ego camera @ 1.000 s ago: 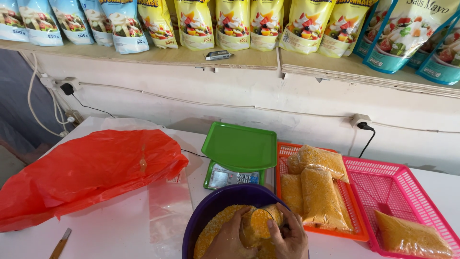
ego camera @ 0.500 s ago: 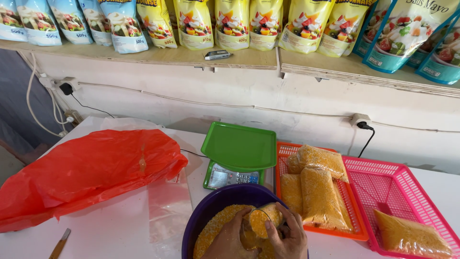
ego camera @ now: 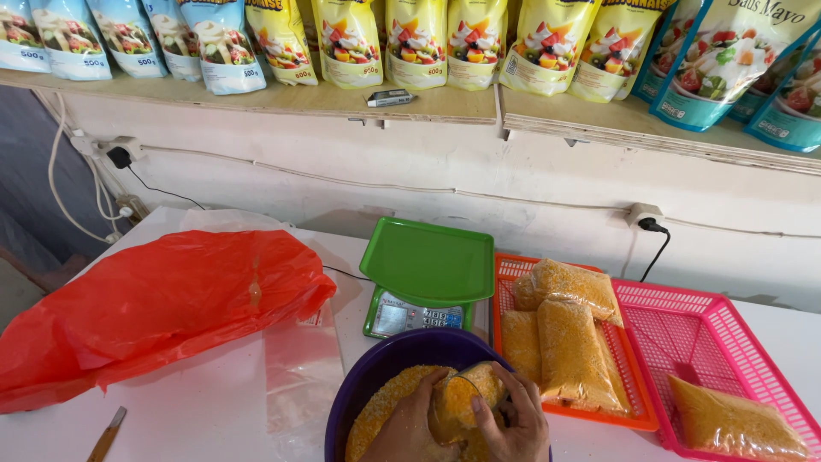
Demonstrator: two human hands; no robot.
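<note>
— Head view had both hands low in the frame's centre, didn't it? Where did the small clear bag (ego camera: 466, 395) lie from them?

— Right between them, over the purple bowl (ego camera: 376, 368) of orange crumbs (ego camera: 385, 411). The left hand (ego camera: 409, 428) cupped it from the lower left, fingers curled underneath; the right hand (ego camera: 513, 419) closed around its right side, thumb pressed across the front

— So neither hand was spread wide?

— No, both were wrapped on the bag. It bulged with crumbs, its rounded top towards the upper right of the bowl; I could not tell its long axis, the hands hid too much

— Which hand sat nearer the rest?

— The right one was nearer the orange basket (ego camera: 513, 274) with filled packs (ego camera: 569, 342), just right of the bowl. The green scale (ego camera: 426, 269) stood directly above the bowl in the frame, and the red plastic sheet (ego camera: 154, 299) lay well off at the left
</note>
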